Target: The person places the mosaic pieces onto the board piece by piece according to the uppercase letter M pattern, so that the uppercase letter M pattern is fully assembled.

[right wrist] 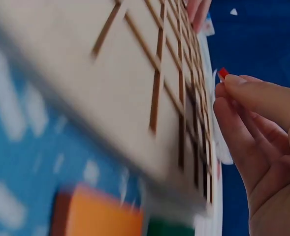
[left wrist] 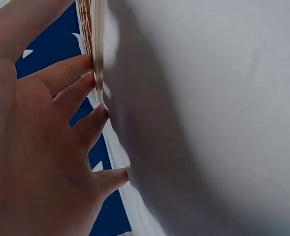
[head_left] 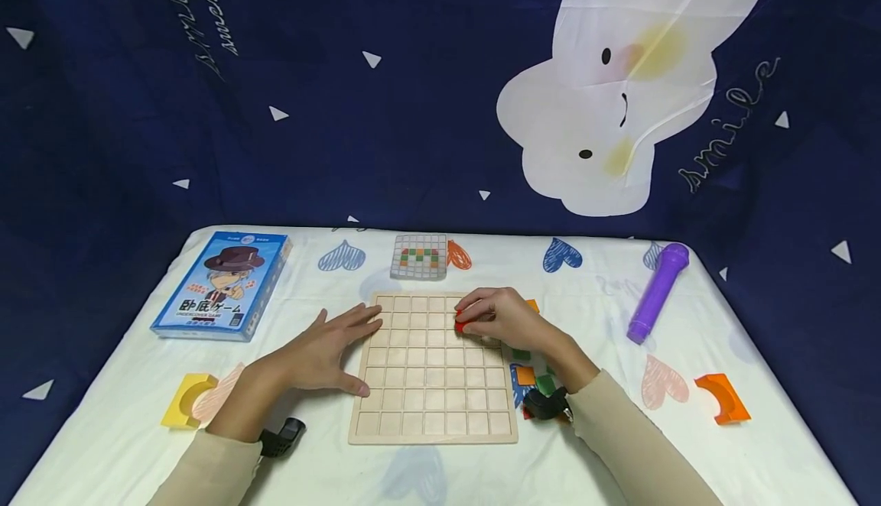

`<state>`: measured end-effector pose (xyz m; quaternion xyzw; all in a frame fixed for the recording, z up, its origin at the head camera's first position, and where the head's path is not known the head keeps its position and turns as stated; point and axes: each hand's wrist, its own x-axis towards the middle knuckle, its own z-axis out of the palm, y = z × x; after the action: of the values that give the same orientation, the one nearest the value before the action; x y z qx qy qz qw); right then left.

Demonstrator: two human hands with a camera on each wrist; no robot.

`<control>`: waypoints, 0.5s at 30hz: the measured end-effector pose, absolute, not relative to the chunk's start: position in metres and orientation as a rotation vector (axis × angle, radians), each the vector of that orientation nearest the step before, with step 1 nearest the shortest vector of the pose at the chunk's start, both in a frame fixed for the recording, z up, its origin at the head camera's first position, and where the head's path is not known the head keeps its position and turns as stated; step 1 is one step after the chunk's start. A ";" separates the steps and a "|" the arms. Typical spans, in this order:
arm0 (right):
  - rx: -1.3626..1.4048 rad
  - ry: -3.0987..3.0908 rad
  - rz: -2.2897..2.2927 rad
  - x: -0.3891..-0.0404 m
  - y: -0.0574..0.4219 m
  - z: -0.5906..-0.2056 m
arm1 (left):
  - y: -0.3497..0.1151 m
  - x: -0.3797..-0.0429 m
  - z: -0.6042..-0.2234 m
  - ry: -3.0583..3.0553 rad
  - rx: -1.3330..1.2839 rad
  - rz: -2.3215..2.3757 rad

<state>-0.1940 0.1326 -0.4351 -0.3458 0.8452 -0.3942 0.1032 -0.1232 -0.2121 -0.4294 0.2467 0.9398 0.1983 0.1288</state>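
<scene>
A wooden grid board lies flat on the table in the head view, its squares bare where they show. My left hand spreads along the board's left edge, fingertips and thumb touching its rim; the left wrist view shows the same spread fingers. Over the board's upper right part, my right hand pinches a small red block between thumb and fingers. In the right wrist view that red block peeks past the fingertips. Whether it touches the board I cannot tell.
Orange and green blocks lie right of the board, partly under my right arm. A pattern card sits behind it. Around these are a blue game box, a purple microphone-shaped object, a yellow arch and an orange arch.
</scene>
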 end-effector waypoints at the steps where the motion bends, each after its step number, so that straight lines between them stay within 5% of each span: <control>1: -1.028 2.489 -1.163 -0.194 0.129 -0.435 | -0.212 -0.123 -0.429 2.732 0.715 0.578; 15: -1.072 2.406 -1.228 -0.200 0.085 -0.429 | -0.211 -0.125 -0.427 2.712 0.709 0.573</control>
<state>-0.2001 0.0849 -0.4294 -0.3663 0.8223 -0.4195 0.1173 -0.1249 -0.2107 -0.4271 0.2455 0.9386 0.1982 0.1397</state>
